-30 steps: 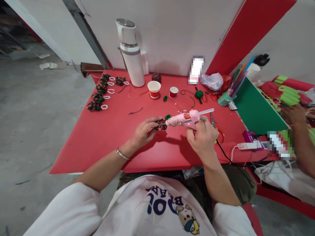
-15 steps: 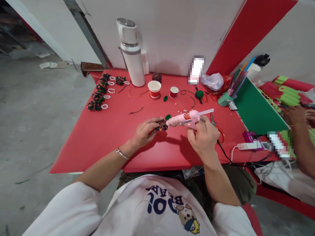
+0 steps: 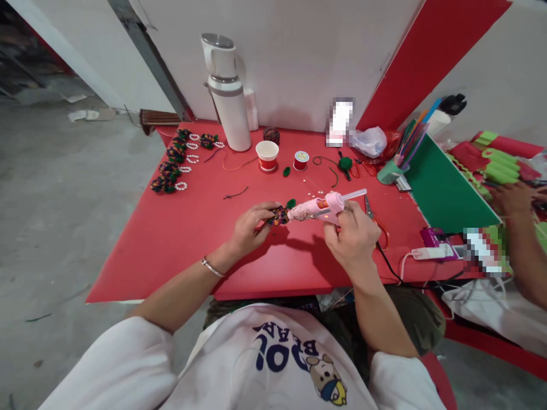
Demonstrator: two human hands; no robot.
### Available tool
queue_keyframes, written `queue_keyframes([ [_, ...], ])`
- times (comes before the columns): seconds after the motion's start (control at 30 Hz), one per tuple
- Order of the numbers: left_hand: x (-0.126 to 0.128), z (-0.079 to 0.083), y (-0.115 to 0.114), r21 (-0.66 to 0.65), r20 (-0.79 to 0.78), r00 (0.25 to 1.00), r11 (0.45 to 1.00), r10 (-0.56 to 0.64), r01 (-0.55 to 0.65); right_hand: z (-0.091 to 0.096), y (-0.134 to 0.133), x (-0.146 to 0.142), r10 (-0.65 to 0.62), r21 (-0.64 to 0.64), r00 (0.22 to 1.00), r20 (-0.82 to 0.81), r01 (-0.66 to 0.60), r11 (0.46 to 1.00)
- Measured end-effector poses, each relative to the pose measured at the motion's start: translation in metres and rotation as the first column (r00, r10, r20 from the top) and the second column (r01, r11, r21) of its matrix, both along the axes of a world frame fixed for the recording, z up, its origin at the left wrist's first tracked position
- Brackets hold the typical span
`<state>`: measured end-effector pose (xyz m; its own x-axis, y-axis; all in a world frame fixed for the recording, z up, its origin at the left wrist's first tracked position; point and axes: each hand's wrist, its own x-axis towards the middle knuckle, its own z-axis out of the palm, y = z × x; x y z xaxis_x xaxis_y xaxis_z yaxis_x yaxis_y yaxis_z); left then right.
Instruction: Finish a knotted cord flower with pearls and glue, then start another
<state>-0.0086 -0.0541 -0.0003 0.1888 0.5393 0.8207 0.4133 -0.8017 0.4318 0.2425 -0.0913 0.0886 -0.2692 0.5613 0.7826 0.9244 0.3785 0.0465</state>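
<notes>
My right hand (image 3: 352, 236) is wrapped round the grip of a pink glue gun (image 3: 318, 208), whose nozzle points left. The tip touches a small multicoloured woven ornament (image 3: 278, 216) that my left hand (image 3: 250, 228) pinches above the red table (image 3: 179, 239). A silver bangle sits on my left wrist. A clear glue stick pokes out of the gun's back end, and its black cord runs off to the right.
Several finished ornaments with bead loops (image 3: 171, 168) lie at the far left. A white thermos (image 3: 226, 94), paper cup (image 3: 267, 155), thread spool (image 3: 301, 160) and scissors (image 3: 376, 219) are on the table. Another person's hand (image 3: 515, 199) works at the right by a green board (image 3: 444, 191).
Glue gun and ornament have shifted very slightly to the left; both hands keep their hold.
</notes>
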Motion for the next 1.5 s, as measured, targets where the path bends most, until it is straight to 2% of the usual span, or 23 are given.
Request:
queue_keyframes([
  [0.17,0.001,0.000,0.001,0.016,0.019,1.000,1.000,-0.010,0.009,0.000,-0.001,0.000,-0.018,-0.032,1.000,0.004,0.018,0.999],
  [0.43,0.002,-0.003,0.000,-0.039,0.066,0.998,0.999,-0.004,0.007,0.000,0.000,0.001,-0.013,-0.069,1.000,-0.009,0.012,0.998],
  [0.7,0.003,-0.007,-0.001,-0.225,0.252,0.967,0.971,-0.026,0.084,-0.007,0.001,0.001,-0.071,-0.171,0.997,-0.039,0.063,0.983],
  [0.8,0.003,-0.009,-0.001,-0.291,0.335,0.942,0.952,0.014,0.089,-0.012,0.009,0.009,-0.143,-0.269,0.987,-0.069,0.119,0.956],
  [0.9,0.002,-0.009,0.000,-0.292,0.375,0.926,0.954,0.044,0.073,-0.023,0.024,0.029,-0.271,-0.394,0.957,-0.104,0.210,0.895],
  [1.0,0.003,-0.007,-0.001,-0.272,0.339,0.940,0.961,0.048,0.050,-0.039,0.039,0.064,-0.349,-0.457,0.930,-0.110,0.265,0.849],
  [1.1,0.004,-0.003,-0.003,-0.244,0.316,0.948,0.968,0.018,0.063,-0.056,0.046,0.108,-0.404,-0.476,0.909,-0.106,0.310,0.823],
  [1.17,0.005,-0.001,-0.004,-0.224,0.318,0.948,0.971,-0.004,0.080,-0.067,0.044,0.138,-0.478,-0.482,0.873,-0.095,0.379,0.790],
  [1.23,0.006,-0.001,-0.006,-0.221,0.317,0.948,0.971,-0.018,0.093,-0.077,0.039,0.161,-0.498,-0.489,0.864,-0.071,0.404,0.773],
  [1.3,0.006,-0.001,-0.007,-0.232,0.309,0.951,0.967,-0.024,0.100,-0.088,0.033,0.175,-0.457,-0.439,0.887,-0.072,0.383,0.813],
  [1.4,0.006,-0.001,-0.007,-0.251,0.289,0.957,0.963,-0.020,0.096,-0.100,0.026,0.181,-0.378,-0.337,0.925,-0.044,0.342,0.877],
  [1.5,0.005,-0.001,-0.004,-0.254,0.275,0.961,0.964,-0.002,0.075,-0.096,0.017,0.173,-0.334,-0.217,0.941,-0.056,0.315,0.924],
])
